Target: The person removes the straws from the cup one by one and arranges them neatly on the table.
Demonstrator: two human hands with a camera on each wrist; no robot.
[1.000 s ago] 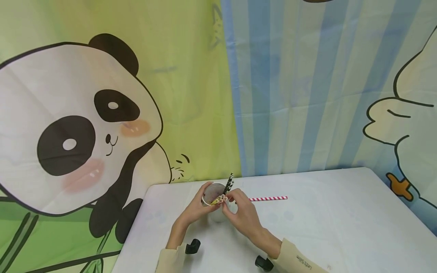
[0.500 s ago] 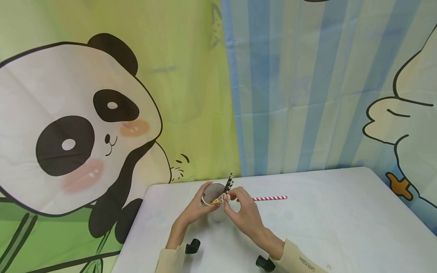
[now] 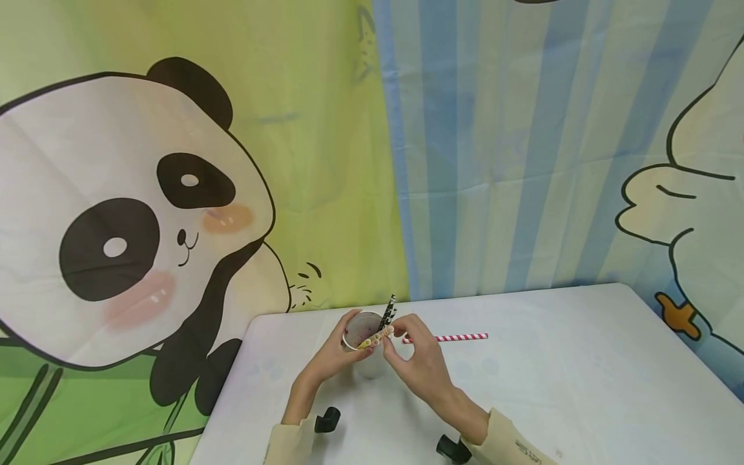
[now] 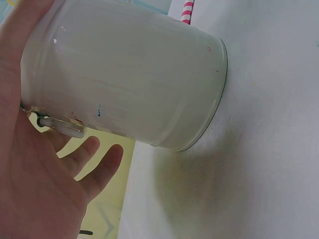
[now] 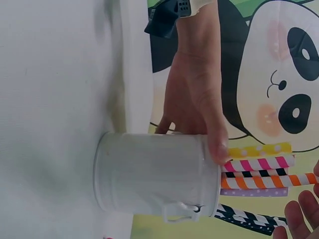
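Note:
My left hand (image 3: 334,354) grips a small white bucket (image 5: 149,172) near its rim, the thumb along one side in the right wrist view. A small side handle (image 5: 182,217) shows on the bucket, which stands on the white table (image 3: 523,387). Several patterned paper straws poke out of its mouth: a yellow dotted straw (image 5: 264,150), a pink-striped straw (image 5: 266,163), a purple dotted straw (image 5: 259,192) and dark patterned straws (image 5: 249,220). My right hand (image 3: 423,365) pinches the end of an orange-striped straw (image 5: 294,180), which sticks out farther than the straws beside it.
A red-and-white striped straw (image 3: 465,337) lies on the table behind my right hand. A curtain with a printed panda (image 3: 192,258) hangs behind the table. Black wrist mounts (image 3: 328,420) sit at both cuffs.
My right hand has shifted slightly right and up, drawing the straw end a little away from the others. More of the red-striped straw behind it shows. The left hand and bucket stay put.

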